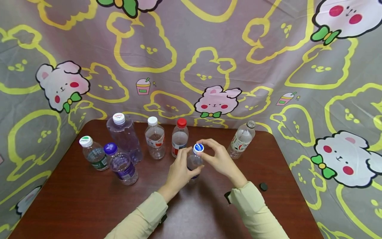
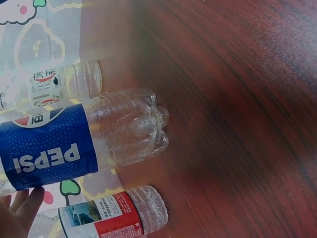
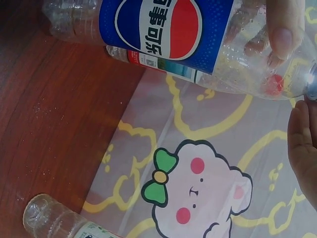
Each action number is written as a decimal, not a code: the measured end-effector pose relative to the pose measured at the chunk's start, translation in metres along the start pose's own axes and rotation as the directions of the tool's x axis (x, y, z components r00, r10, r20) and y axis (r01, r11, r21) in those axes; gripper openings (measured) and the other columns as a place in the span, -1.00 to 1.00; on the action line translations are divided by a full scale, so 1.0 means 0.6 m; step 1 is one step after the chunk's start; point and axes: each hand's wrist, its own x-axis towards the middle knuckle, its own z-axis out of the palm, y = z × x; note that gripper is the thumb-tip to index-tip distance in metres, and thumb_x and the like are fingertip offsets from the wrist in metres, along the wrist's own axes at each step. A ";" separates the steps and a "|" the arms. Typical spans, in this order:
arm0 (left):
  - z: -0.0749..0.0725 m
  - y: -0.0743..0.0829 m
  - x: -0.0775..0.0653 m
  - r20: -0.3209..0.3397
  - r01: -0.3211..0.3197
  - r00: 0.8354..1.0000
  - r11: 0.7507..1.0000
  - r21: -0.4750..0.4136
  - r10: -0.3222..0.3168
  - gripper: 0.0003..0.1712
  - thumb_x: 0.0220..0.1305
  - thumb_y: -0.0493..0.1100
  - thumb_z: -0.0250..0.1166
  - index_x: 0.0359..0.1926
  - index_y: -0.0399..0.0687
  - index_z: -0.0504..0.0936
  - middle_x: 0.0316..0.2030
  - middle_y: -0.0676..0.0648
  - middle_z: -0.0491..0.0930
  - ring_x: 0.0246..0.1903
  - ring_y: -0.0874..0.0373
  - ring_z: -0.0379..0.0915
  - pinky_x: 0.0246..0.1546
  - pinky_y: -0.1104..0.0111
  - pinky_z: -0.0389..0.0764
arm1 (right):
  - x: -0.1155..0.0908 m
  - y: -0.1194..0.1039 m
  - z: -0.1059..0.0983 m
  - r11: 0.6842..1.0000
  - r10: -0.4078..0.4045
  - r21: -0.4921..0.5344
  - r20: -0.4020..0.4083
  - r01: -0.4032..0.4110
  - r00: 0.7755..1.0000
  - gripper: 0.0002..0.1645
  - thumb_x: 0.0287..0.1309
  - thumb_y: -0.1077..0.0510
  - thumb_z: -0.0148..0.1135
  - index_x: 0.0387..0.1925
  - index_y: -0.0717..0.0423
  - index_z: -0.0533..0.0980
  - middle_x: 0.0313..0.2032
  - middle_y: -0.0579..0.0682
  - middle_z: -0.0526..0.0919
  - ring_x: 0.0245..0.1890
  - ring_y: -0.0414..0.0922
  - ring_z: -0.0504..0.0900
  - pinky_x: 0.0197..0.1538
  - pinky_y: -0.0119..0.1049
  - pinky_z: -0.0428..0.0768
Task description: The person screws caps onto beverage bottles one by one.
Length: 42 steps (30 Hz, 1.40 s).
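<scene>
A clear Pepsi bottle (image 1: 194,161) with a blue label (image 2: 54,148) stands upright in front of me, between both hands. My left hand (image 1: 178,170) grips its upper body, with the thumb on the near side. At the top, the fingers and thumb of my right hand (image 1: 220,160) pinch the white-and-blue cap (image 1: 198,148), which sits on the bottle's neck. Just behind is a red-capped bottle (image 1: 180,136). Farther right stands a clear bottle (image 1: 241,142) with an open mouth and no cap. The right wrist view shows the Pepsi label's round logo (image 3: 158,27).
On the left of the brown table (image 1: 74,205) stand a white-capped bottle (image 1: 155,142), a large purple-tinted bottle (image 1: 125,137), a purple-capped bottle (image 1: 122,167) and a green-labelled bottle (image 1: 96,157). A black cap (image 1: 263,186) lies at the right. Patterned cloth (image 1: 167,36) hangs behind.
</scene>
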 end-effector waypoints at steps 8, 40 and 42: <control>0.005 -0.002 0.000 0.001 0.000 1.000 1.000 0.004 0.000 -0.15 -0.04 0.08 0.48 0.25 -0.02 0.32 0.08 -0.05 0.44 -0.05 0.04 0.57 -0.21 0.10 0.64 | -0.001 0.002 -0.004 1.000 0.008 -0.005 -0.007 -0.008 1.000 -0.61 0.12 0.23 0.31 0.02 0.18 0.55 -0.05 0.06 0.63 0.02 -0.05 0.59 0.12 0.04 0.53; 0.050 0.005 0.053 0.058 0.031 0.998 1.000 0.004 -0.031 -0.12 -0.05 -0.12 0.50 0.22 -0.32 0.25 0.03 -0.29 0.47 0.03 -0.13 0.49 0.03 0.05 0.54 | -0.073 0.102 -0.090 0.909 0.413 0.076 -0.304 -0.410 0.859 -0.64 0.25 0.17 0.19 0.04 0.26 0.54 -0.03 0.26 0.65 -0.24 -0.51 0.55 -0.13 -0.61 0.50; 0.054 0.005 0.064 0.050 0.036 0.998 0.999 -0.006 -0.035 -0.12 -0.04 -0.13 0.50 0.23 -0.31 0.25 0.00 -0.30 0.45 0.01 -0.14 0.48 0.04 0.04 0.53 | -0.094 0.127 -0.106 0.869 0.473 0.031 -0.350 -0.494 0.808 -0.63 0.27 0.13 0.17 0.04 0.24 0.54 -0.01 0.24 0.65 -0.26 -0.53 0.55 -0.16 -0.60 0.48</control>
